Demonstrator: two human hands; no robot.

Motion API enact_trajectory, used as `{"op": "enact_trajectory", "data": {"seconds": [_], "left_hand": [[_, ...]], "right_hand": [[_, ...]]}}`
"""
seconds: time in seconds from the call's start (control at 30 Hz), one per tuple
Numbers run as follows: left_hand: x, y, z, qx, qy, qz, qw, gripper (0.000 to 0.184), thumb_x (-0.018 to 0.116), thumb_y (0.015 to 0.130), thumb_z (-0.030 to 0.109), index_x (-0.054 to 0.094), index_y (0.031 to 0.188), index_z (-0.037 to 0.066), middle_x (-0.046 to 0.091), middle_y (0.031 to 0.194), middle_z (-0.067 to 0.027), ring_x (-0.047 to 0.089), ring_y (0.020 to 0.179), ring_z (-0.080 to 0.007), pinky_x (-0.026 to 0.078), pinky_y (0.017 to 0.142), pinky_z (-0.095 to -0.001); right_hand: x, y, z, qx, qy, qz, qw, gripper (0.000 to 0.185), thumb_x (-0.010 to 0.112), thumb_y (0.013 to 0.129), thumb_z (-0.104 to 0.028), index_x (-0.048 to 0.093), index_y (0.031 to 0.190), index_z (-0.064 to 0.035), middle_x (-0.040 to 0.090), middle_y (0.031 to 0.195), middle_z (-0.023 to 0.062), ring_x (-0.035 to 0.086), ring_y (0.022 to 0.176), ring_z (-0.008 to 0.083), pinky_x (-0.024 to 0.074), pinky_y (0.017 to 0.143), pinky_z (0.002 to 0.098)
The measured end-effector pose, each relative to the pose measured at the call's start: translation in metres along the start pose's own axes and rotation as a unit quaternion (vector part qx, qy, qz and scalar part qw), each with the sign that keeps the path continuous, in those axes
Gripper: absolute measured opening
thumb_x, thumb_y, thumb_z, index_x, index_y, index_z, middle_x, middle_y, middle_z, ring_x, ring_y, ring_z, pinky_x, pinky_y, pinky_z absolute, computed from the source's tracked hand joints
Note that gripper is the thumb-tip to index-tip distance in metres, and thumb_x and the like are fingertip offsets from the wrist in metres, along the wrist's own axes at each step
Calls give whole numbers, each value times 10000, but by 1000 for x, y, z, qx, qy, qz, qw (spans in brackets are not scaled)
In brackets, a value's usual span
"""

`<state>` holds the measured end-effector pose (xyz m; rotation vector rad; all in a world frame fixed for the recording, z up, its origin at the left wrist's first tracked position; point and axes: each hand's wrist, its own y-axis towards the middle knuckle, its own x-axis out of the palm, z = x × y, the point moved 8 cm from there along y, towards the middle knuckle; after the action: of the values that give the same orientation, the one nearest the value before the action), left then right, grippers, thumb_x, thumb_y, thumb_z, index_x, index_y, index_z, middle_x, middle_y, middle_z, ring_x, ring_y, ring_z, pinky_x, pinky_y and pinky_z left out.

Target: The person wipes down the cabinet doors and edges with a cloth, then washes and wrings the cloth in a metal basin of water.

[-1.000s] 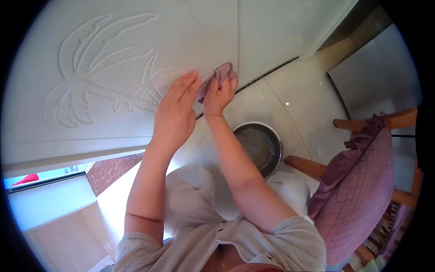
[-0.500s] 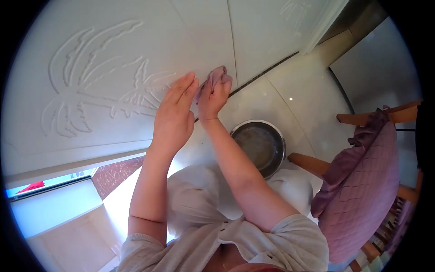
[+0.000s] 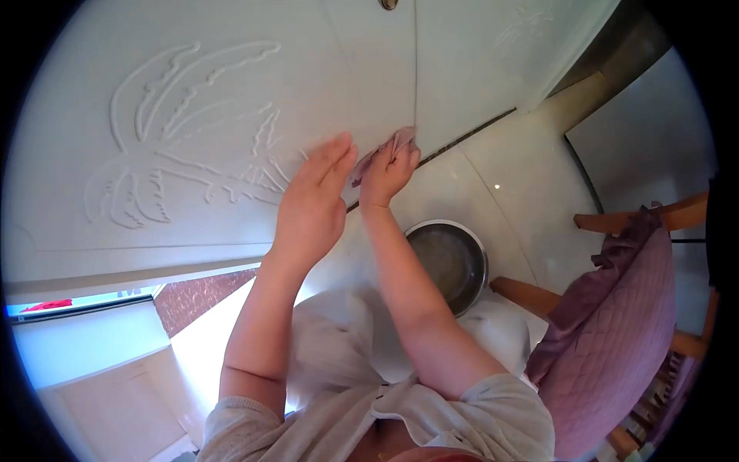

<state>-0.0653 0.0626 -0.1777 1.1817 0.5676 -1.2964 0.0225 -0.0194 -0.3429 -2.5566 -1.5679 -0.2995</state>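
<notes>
Cloth (image 3: 402,141) in right hand (image 3: 387,180)

Knob (image 3: 389,4) cut by top edge, basin (image 3: 484,258) partly behind right forearm (image 3: 402,266)

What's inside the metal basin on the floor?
The basin holds what looks like cloudy liquid; nothing else shows in it. The right forearm covers part, so anything there is hidden.

basin (image 3: 484,266): on floor (image 3: 504,223) | door (image 3: 346,85): ahead-left of basin | chair (image 3: 530,297): right
</notes>
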Motion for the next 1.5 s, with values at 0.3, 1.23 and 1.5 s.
{"op": "enact_trajectory", "data": {"seconds": [0.3, 1.23, 1.5], "left_hand": [[-19, 3, -4, -9, -24, 94, 995, 576, 473, 644, -138, 594, 1186, 11, 583, 1243, -132, 563, 1124, -310, 478, 919, -380], [-30, -3, -3, -1, -4, 153, 988, 545, 466, 644, -141, 628, 1137, 24, 611, 1209, -119, 587, 1081, -299, 489, 883, -362], [-62, -20, 15, 112, -3, 270, 956, 383, 472, 643, -184, 657, 923, 1, 669, 940, -136, 615, 777, -251, 474, 644, -285]], "right_hand": [[39, 5, -133, -320, 20, -105, 941, 218, 506, 879, 0, 544, 1091, 29, 522, 1020, 144, 555, 843, 250, 476, 723, 340], [21, -19, -86, -345, 37, -27, 938, 248, 538, 840, 57, 582, 1085, 55, 468, 1049, 172, 546, 876, 299, 480, 766, 352], [44, -35, -161, -442, -64, -35, 894, 245, 594, 815, -3, 608, 1055, 41, 561, 975, 131, 584, 827, 235, 478, 661, 306]]}}
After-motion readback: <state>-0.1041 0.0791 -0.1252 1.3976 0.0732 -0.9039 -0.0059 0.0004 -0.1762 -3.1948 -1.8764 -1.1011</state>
